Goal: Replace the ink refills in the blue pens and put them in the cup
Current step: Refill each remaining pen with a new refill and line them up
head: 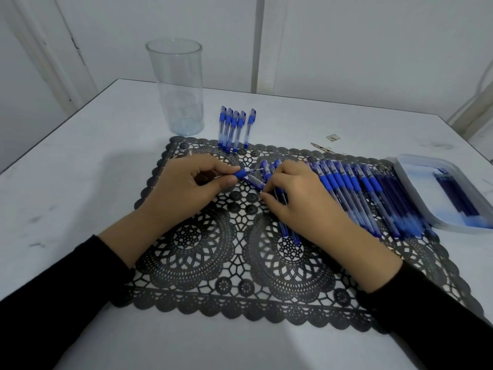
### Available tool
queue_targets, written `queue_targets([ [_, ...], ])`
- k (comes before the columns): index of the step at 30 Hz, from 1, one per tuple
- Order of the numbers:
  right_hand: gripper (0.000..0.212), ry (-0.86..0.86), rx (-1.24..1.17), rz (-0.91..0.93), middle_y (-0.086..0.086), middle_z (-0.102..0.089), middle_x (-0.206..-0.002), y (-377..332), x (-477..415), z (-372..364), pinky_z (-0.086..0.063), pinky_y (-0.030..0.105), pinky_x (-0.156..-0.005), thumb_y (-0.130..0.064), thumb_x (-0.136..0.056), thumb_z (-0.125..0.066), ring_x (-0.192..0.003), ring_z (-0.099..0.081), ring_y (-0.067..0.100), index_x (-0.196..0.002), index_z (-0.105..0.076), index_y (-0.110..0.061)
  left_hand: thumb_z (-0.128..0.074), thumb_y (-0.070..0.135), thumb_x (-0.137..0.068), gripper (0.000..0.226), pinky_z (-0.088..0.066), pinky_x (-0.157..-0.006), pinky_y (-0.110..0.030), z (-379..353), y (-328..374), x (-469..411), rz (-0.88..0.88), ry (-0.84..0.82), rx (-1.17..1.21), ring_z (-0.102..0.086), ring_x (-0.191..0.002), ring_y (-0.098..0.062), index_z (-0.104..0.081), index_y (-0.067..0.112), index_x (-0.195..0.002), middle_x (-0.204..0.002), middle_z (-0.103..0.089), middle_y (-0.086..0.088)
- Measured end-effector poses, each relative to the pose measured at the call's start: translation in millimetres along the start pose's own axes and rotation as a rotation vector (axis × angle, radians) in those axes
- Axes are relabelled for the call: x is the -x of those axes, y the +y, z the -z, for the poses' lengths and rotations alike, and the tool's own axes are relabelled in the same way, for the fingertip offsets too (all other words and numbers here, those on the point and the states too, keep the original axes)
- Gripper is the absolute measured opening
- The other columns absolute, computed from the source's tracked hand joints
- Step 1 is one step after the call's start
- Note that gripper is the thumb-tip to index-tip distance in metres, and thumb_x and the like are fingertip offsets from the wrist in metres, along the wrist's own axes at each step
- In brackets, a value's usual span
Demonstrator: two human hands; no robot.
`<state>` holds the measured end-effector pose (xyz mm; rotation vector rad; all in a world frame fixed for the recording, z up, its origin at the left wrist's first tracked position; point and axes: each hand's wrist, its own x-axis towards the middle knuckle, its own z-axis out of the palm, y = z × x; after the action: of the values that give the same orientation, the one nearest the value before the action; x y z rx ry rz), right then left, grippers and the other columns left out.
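While both hands work over the middle of it, one white tabletop (80,182) carries everything here. On it lies one black lace placemat (213,263), its long side running left to right. At the right end sits one shallow pale tray (400,166), partly on the mat, holding a bundle of dark blue refills (456,193) too tightly packed to count. One tall clear cup (177,86) stands upright past the mat's far left corner, with no pens in it.

A long row of blue pens (354,188) lies side by side on the right half of the mat, more than ten, the exact count lost where they overlap; their long axes run from far left to near right. Five capped pens (236,129) lie in a neat group at the mat's far edge, just right of the cup, their clip ends pointing away from the person.

The left hand (186,185) is curled, thumb and fingers pinching a blue grip section (244,173) whose metal tip points right and slightly away. The right hand (304,201) is also curled, palm down over several pens, and its thumb and forefinger seem to pinch the end of a clear barrel (254,181) lying just beneath the grip section, pointing left.
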<state>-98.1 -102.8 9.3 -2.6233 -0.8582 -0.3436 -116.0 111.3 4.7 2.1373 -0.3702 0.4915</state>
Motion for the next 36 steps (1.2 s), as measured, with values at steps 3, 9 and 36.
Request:
queue_targets([
  [3, 0.01, 0.058, -0.117, -0.04, -0.008, -0.053, -0.082, 1.2, 0.7, 5.6, -0.03, 0.012, -0.069, -0.022, -0.09, -0.068, -0.078, -0.044, 0.003, -0.087, -0.07, -0.013, -0.078, 0.02, -0.082, 0.022, -0.053, -0.075, -0.014, 1.8, -0.4, 0.9, 0.006, -0.003, 0.007, -0.069, -0.082, -0.007, -0.075, 0.024, -0.103, -0.091, -0.074, 0.012],
  [9, 0.003, 0.121, -0.636, -0.226, -0.015, -0.061, -0.069, 11.0, 8.4, 16.2, -0.043, 0.012, -0.058, -0.019, -0.087, -0.072, -0.061, -0.05, -0.001, -0.088, -0.073, -0.017, -0.078, 0.019, -0.081, 0.023, -0.053, -0.072, -0.015, 1.6, 1.8, 1.1, -0.012, -0.009, 0.02, -0.069, -0.08, -0.009, -0.074, 0.028, -0.102, -0.09, -0.074, 0.012],
  [36, 0.007, 0.226, -0.417, 0.009, -0.007, -0.067, -0.082, 3.1, 7.7, 20.9, -0.044, 0.012, -0.069, -0.017, -0.088, -0.071, -0.073, -0.057, 0.006, -0.095, -0.072, -0.018, -0.077, 0.015, -0.081, 0.022, -0.051, -0.077, -0.013, -7.2, 3.6, 2.0, -0.225, -0.011, -0.005, -0.068, -0.083, -0.002, -0.076, 0.01, -0.102, -0.093, -0.073, 0.005],
])
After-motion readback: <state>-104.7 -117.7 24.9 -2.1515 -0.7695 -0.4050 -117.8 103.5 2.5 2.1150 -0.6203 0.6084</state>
